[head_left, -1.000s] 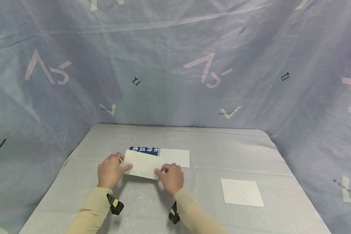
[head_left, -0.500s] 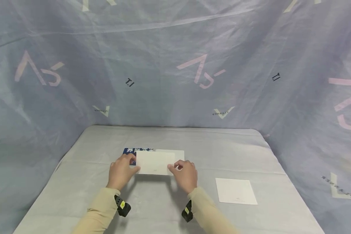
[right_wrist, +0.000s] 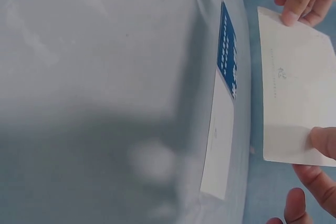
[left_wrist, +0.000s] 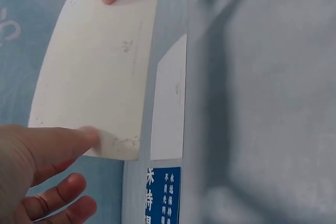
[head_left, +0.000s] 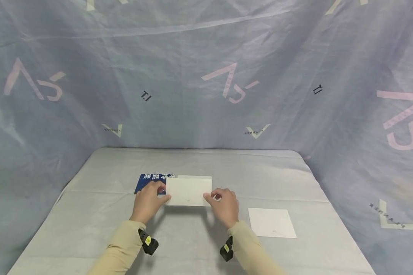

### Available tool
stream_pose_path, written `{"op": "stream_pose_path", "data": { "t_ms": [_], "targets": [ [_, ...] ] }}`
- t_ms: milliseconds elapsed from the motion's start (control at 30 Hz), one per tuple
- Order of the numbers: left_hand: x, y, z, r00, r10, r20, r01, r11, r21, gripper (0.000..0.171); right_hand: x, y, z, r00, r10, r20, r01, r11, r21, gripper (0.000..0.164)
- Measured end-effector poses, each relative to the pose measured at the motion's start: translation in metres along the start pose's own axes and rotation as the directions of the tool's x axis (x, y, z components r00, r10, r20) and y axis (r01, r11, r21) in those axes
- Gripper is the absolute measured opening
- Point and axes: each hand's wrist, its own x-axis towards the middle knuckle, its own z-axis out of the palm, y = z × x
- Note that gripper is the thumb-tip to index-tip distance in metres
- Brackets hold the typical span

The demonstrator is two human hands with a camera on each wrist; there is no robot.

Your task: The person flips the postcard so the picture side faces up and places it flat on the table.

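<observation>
A cream-white postcard (head_left: 188, 191) with small faint print hangs tilted above the table between both hands. My left hand (head_left: 148, 200) pinches its left edge, thumb in front and fingers behind. At the opposite edge my right hand (head_left: 225, 206) pinches it the same way. In the head view, the held postcard overlaps a white card (left_wrist: 169, 103) lying flat on the table behind it. Beside that card, on its left, lies a blue card (head_left: 146, 183) with white lettering, partly covered by my left hand in the head view.
Another white card (head_left: 272, 223) lies flat on the right side of the table (head_left: 179, 244), which is covered with grey cloth. A grey-blue curtain (head_left: 192, 76) with printed letters hangs behind and at both sides.
Both hands have carried the postcard to the right, from in front of the blue card to in front of the flat white card. It has levelled from a slant. The head view has shifted slightly.
</observation>
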Motion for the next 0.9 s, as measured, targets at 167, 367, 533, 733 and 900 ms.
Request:
{"op": "stream_pose_path", "data": {
  "t_ms": [167, 367, 533, 733, 900],
  "targets": [
    [0.001, 0.006, 0.002, 1.000, 0.007, 0.015, -0.007, 1.000, -0.019, 0.018, -0.001, 0.004, -0.007, 1.000, 0.003, -0.011, -0.003, 1.000, 0.011, 0.025],
    [0.003, 0.012, 0.005, 0.999, 0.016, 0.028, -0.016, 1.000, -0.004, 0.015, -0.003, 0.009, -0.012, 1.000, 0.005, -0.014, -0.005, 1.000, 0.008, 0.026],
    [0.004, 0.017, 0.009, 0.999, 0.022, 0.027, -0.022, 1.000, -0.011, 0.014, -0.003, 0.015, -0.017, 1.000, 0.014, -0.021, -0.014, 1.000, -0.007, 0.026],
    [0.005, 0.021, 0.012, 0.999, 0.031, 0.029, -0.029, 0.998, -0.059, 0.011, -0.007, 0.017, -0.028, 1.000, 0.022, 0.003, -0.022, 1.000, -0.008, 0.027],
    [0.006, 0.025, 0.014, 0.999, 0.031, 0.042, -0.026, 0.993, -0.113, 0.011, -0.009, 0.020, -0.035, 0.999, 0.034, 0.017, -0.034, 0.999, 0.004, 0.030]
  ]
}}
